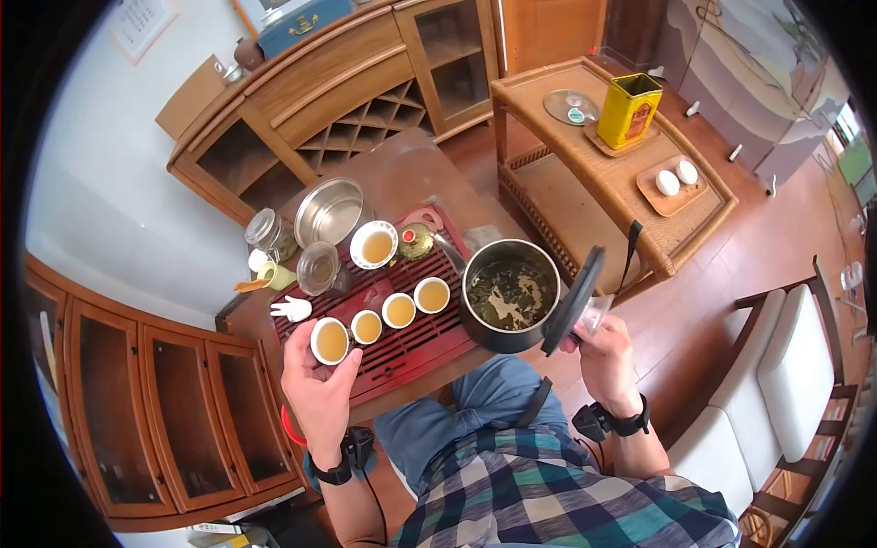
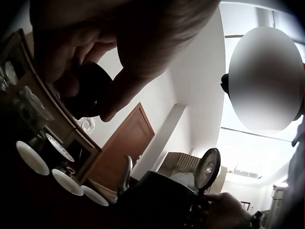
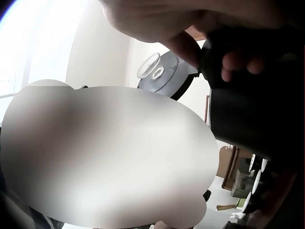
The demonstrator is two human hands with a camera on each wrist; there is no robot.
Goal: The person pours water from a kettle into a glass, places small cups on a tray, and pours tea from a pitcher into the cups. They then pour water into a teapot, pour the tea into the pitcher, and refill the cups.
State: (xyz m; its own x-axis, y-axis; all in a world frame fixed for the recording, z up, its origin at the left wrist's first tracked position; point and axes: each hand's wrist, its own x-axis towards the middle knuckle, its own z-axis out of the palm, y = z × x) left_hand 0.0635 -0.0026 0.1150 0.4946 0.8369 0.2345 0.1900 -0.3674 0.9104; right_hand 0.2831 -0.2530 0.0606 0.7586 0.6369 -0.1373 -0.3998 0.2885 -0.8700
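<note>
In the head view, my left hand (image 1: 315, 384) pinches a white cup of yellow tea (image 1: 330, 342) between thumb and fingers; the left wrist view shows that cup (image 2: 90, 88) dark against the light. Three more filled cups, including the nearest small one (image 1: 366, 327), stand in a row on the red slatted tray (image 1: 393, 369). My right hand (image 1: 610, 361) grips the handle side of a dark pot (image 1: 502, 340) with leaves and liquid inside. The pot's lid (image 1: 575, 300) stands tilted open beside that hand. In the right wrist view, fingers curl at the pot (image 3: 252, 114) below the hand (image 3: 190, 24).
Behind the cups are a patterned bowl of tea (image 1: 375, 245), a glass jar (image 1: 320, 268), a metal pan (image 1: 329, 214) and a small teapot (image 1: 417, 241). A white hand-shaped figure (image 1: 291, 309) lies at the left. A wicker cart (image 1: 548, 137) holds a yellow tin (image 1: 628, 111).
</note>
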